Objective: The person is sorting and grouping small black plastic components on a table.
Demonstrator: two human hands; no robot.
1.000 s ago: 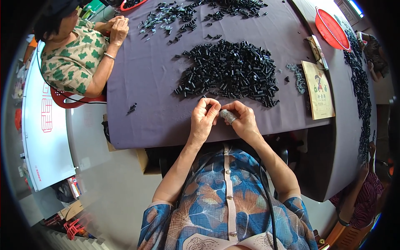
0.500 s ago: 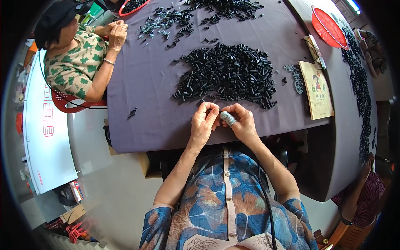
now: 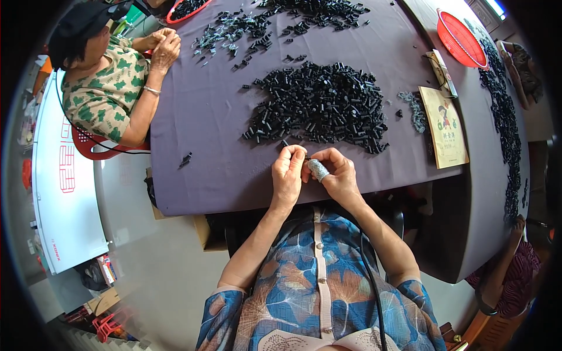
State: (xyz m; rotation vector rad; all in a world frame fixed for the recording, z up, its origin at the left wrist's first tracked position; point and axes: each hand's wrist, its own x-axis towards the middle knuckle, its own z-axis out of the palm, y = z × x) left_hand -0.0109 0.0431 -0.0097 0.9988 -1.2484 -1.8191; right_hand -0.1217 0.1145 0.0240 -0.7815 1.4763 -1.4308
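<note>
Just in front of the near table edge, my two hands meet with fingers closed. My left hand [image 3: 287, 175] pinches a small black cylindrical piece [image 3: 285, 142], whose end pokes out past the fingertips. Close beside it, my right hand [image 3: 341, 178] is also in a pinch, its tips touching a dark bit between the hands; the fingers hide most of it. A grey speckled wrap [image 3: 318, 169] covers one digit of my right hand. Beyond both hands spreads a large pile of black cylindrical pieces [image 3: 319, 102].
Across the grey-purple tablecloth [image 3: 205, 140] lie a few stray pieces [image 3: 185, 159] at left and a yellow booklet [image 3: 444, 126] at right. A red basket [image 3: 462, 41] stands far right. At left another person [image 3: 117, 88] works with both hands. More black pieces [image 3: 509, 128] line the right table.
Both hands have shifted very slightly, the right a little to the left and closer to the left one. The pile looks the same.
</note>
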